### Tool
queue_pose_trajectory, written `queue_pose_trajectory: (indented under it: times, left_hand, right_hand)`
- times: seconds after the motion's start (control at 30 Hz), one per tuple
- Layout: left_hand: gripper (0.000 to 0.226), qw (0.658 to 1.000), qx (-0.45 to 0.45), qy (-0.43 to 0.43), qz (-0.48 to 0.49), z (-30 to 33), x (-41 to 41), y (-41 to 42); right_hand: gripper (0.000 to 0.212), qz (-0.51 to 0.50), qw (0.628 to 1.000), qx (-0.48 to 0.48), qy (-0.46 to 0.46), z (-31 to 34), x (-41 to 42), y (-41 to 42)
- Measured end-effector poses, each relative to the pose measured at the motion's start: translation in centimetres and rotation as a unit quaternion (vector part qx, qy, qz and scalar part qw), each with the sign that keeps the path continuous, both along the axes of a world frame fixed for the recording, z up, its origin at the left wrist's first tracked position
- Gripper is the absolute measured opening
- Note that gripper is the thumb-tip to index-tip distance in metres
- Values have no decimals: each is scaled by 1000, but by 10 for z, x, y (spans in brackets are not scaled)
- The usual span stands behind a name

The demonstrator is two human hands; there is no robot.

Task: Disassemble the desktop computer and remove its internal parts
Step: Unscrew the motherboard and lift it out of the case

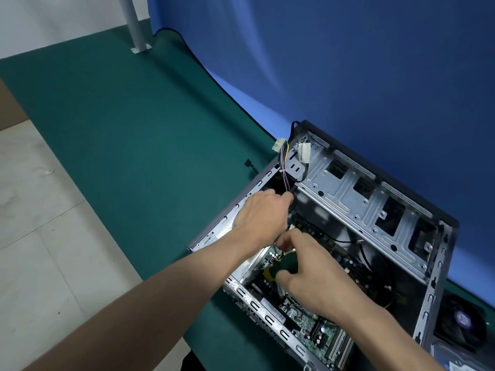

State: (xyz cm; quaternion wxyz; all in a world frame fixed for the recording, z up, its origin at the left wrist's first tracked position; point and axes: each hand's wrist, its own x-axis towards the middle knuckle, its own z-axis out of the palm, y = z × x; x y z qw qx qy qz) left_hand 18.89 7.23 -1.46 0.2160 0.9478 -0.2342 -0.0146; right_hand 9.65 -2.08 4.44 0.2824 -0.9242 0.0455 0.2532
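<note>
An open grey desktop case lies on its side on a green mat. Its green motherboard shows inside, partly covered by my hands. My right hand grips the dark green and yellow handle of a screwdriver, whose tip is hidden low in the case. My left hand reaches over the case's left wall, and its fingers hold a bundle of coloured wires that ends in a white connector sticking out above the case.
A black fan and a drive lie on the green mat at the lower right. A blue backdrop hangs behind the case. A grey post stands at the back left. Tiled floor lies left of the table.
</note>
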Motion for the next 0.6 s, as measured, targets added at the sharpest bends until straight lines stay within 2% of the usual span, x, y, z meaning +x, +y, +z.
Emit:
queue_pose_trajectory:
  times: [0.1,0.17,0.27,0.4,0.43,0.5,0.6]
  left_hand:
    - [16,1000,0,-3,-5,-1,1,0]
    - [14,1000,6,-2,-8,0,1,0]
    - [13,1000,14,0,-8,2,0,0]
    - [15,1000,13,-5,-6,-1,1,-1]
    - [15,1000,16,-2,-7,-1,2,-2]
    - [18,1000,27,5,-7,0,3,-3]
    - [24,999,36,6,-8,-2,3,-3]
  right_hand:
    - [25,-1,997,-71,-27,1,-2,2]
    - [11,6,998,-49,-31,0,-2,1]
    - [27,35,999,-26,-16,1,-1,2]
    - [9,22,998,-21,-62,1,1,2]
    - [8,34,997,-14,-63,2,1,3]
    - [21,53,997,-14,-58,1,0,5]
    - [15,40,995,-39,-82,2,1,5]
